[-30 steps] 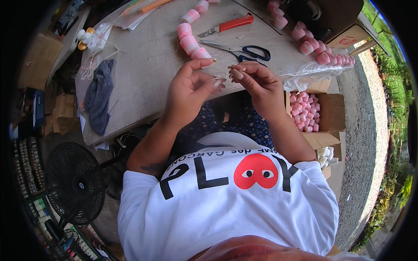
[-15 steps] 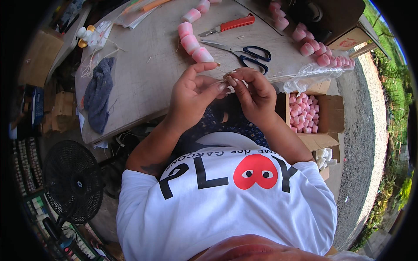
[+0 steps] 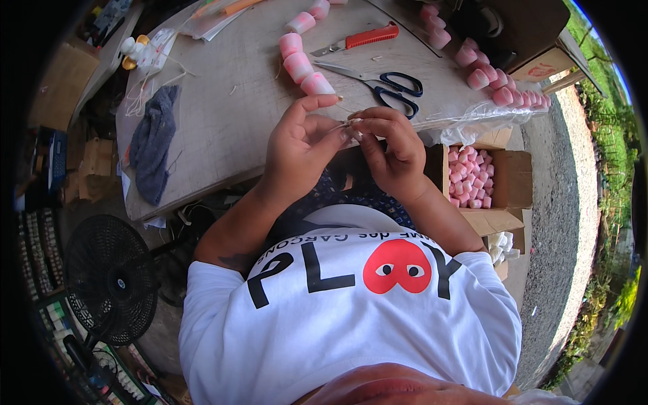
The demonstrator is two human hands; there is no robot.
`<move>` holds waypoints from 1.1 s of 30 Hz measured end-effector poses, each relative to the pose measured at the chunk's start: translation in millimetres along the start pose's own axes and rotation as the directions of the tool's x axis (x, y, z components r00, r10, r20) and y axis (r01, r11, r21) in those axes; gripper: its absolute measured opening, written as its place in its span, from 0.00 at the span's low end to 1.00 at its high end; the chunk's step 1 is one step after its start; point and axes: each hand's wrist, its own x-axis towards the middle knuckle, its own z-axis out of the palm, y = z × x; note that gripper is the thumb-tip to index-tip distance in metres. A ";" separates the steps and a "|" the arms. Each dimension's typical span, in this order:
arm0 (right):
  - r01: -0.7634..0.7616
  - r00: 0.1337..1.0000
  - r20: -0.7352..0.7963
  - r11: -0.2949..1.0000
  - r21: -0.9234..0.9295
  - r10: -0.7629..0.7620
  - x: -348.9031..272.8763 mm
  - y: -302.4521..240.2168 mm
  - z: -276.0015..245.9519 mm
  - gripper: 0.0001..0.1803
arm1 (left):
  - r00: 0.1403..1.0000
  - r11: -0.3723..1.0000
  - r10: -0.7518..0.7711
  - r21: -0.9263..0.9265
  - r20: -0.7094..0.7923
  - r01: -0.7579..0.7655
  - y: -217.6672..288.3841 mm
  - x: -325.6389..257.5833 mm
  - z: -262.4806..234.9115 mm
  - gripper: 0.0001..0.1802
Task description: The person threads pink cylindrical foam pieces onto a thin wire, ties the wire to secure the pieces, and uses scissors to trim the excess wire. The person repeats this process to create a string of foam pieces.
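My left hand point(image 3: 302, 145) and my right hand point(image 3: 390, 150) meet fingertip to fingertip over the near edge of the grey table point(image 3: 229, 115). Together they pinch a thin pale thread point(image 3: 341, 125), which is too fine to follow far. A string of pink and white foam pieces point(image 3: 301, 55) lies on the table just beyond my left fingers. Black-handled scissors point(image 3: 385, 84) lie right above my right hand. Farther back rests an orange-handled knife point(image 3: 358, 39).
A cardboard box of small pink foam pieces point(image 3: 472, 177) stands at my right below the table edge. More pink pieces point(image 3: 496, 81) line the table's right side by a dark box. A grey cloth point(image 3: 154, 145) drapes the left edge. A black fan point(image 3: 108, 287) stands lower left.
Both hands have drawn slightly closer together and toward me, and the fingertips now pinch at one spot. The things on the table have not moved.
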 end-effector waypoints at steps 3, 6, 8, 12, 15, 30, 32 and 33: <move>-0.178 0.971 -0.088 0.913 0.366 0.224 -3.9 5.2 5.4 0.08 | 1.000 0.997 0.021 0.076 0.015 -0.022 -3.5 0.9 -3.3 0.22; -0.428 0.863 0.060 0.663 0.614 0.501 2.3 -0.1 -1.2 0.05 | 0.998 0.985 0.062 0.162 0.022 -0.064 -7.2 1.6 -8.5 0.17; -0.610 0.754 0.236 0.520 0.597 0.614 6.4 0.4 -10.6 0.05 | 0.993 0.962 0.112 0.247 0.030 -0.116 -8.7 3.6 -10.8 0.13; -0.591 0.737 0.267 0.400 0.700 0.621 1.1 7.9 -10.5 0.05 | 0.992 0.964 0.125 0.236 0.010 -0.124 -9.4 3.3 -8.4 0.08; -0.569 0.734 0.273 0.344 0.746 0.622 2.1 6.7 -6.5 0.05 | 0.978 0.952 0.201 0.221 0.060 -0.210 -11.3 2.1 -3.9 0.08; -0.419 0.897 0.116 0.735 0.534 0.427 -2.0 8.9 -1.9 0.06 | 0.988 0.995 -0.091 -0.018 0.124 0.094 -10.9 3.2 -9.2 0.08; -0.125 0.990 0.063 0.992 -0.032 0.127 2.2 4.9 -9.4 0.06 | 0.996 0.992 -0.025 0.126 0.082 0.014 -9.2 2.2 -8.4 0.07; -0.084 0.992 0.086 0.991 -0.105 0.093 2.6 3.9 -10.7 0.07 | 0.998 0.980 0.010 0.197 0.066 -0.022 -8.2 2.1 -8.0 0.06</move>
